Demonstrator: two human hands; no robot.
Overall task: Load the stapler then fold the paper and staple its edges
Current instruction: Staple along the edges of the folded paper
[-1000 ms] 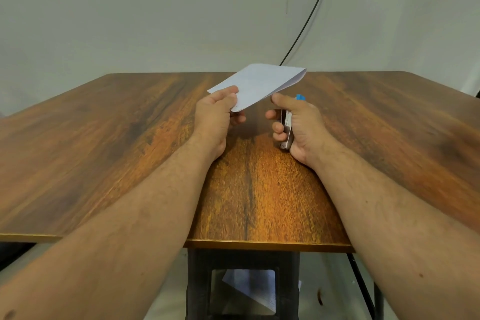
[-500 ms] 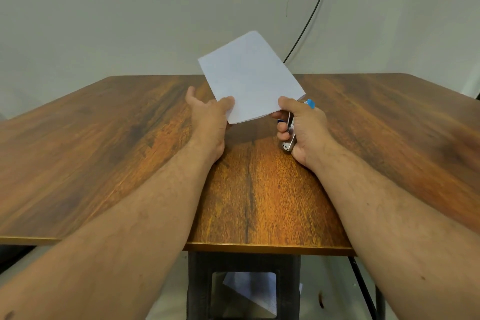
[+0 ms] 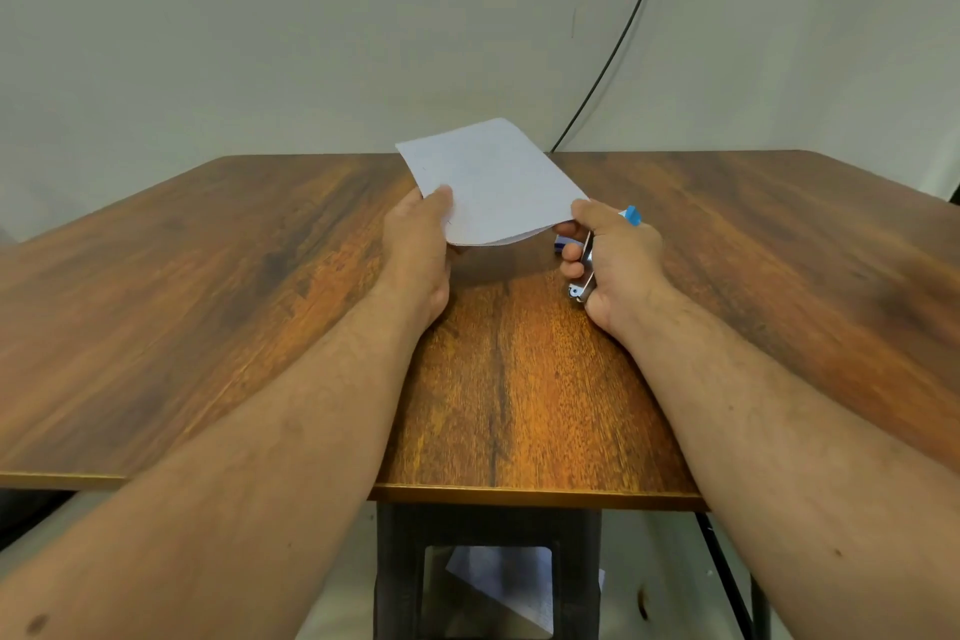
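Pinching folded white paper [image 3: 493, 182]: left hand [image 3: 418, 244] | right hand [image 3: 618, 260] gripping stapler [image 3: 584, 270]

Wooden table [image 3: 208, 327]; black cable [image 3: 618, 47] on wall; paper sheet [image 3: 498, 582] on floor.

No readable text, labels, brands or numbers anywhere. The folded paper [image 3: 493, 185] shows only faint marks, too small to read. The stapler [image 3: 589, 265] carries no legible brand or lettering where it shows. The sheet under the table [image 3: 511, 587] is also unreadable.
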